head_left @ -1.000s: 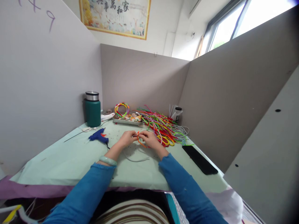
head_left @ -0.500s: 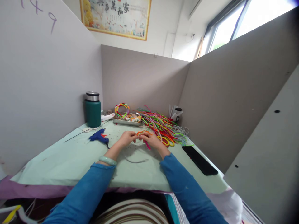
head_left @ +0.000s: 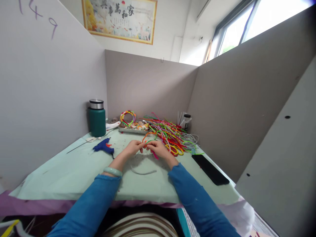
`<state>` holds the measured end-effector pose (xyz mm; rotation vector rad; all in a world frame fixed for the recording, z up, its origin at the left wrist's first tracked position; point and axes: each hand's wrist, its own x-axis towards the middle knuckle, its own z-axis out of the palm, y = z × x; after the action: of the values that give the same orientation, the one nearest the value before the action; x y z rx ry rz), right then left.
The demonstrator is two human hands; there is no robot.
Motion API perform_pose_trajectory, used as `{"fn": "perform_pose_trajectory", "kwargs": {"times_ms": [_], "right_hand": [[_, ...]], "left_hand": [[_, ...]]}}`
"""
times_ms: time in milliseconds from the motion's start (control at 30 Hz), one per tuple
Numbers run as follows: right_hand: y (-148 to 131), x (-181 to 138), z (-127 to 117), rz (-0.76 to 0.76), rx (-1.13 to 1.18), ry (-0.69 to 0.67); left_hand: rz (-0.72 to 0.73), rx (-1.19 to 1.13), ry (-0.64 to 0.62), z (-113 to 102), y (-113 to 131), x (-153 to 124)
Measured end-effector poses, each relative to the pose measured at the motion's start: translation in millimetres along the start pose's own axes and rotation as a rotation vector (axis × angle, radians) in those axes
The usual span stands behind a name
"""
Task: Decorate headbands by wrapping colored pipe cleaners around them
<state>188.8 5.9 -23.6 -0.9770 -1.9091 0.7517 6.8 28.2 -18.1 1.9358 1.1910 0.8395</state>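
My left hand point(head_left: 134, 147) and my right hand point(head_left: 158, 149) meet above the middle of the table, fingertips pinched close together. Between them they grip an orange pipe cleaner point(head_left: 145, 135), which now bends up and away from the fingers. A green strand shows at the right fingertips, and a magenta end point(head_left: 155, 155) pokes out beneath that hand; how these join is hidden by the fingers. On the cloth just below the hands lies a thin grey strand point(head_left: 144, 173), curved and loose.
A blue glue gun point(head_left: 103, 146) lies left, near a green flask point(head_left: 97, 121). At the back are a metal tray point(head_left: 134, 131) of small pieces, a multicoloured ring point(head_left: 128, 118) and a heap of pipe cleaners point(head_left: 170, 131). A black slab point(head_left: 210, 169) lies right. Partitions enclose the table.
The orange pipe cleaner has swung from lying across the fingers to standing up in a loop behind them. A green strand has come into view at the right fingertips. Both hands have barely moved.
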Motion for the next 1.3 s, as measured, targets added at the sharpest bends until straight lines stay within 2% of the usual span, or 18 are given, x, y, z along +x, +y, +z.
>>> {"fn": "perform_pose_trajectory", "kwargs": {"times_ms": [500, 1300], "right_hand": [[-1.1, -0.2, 1.0, 0.001, -0.007, -0.002], [7.9, 3.3, 3.1, 0.013, -0.02, 0.007]], "left_hand": [[0.002, -0.013, -0.025, 0.6, -6.2, 2.0], [-0.046, -0.053, -0.074, -2.2, 6.2, -4.5]]}}
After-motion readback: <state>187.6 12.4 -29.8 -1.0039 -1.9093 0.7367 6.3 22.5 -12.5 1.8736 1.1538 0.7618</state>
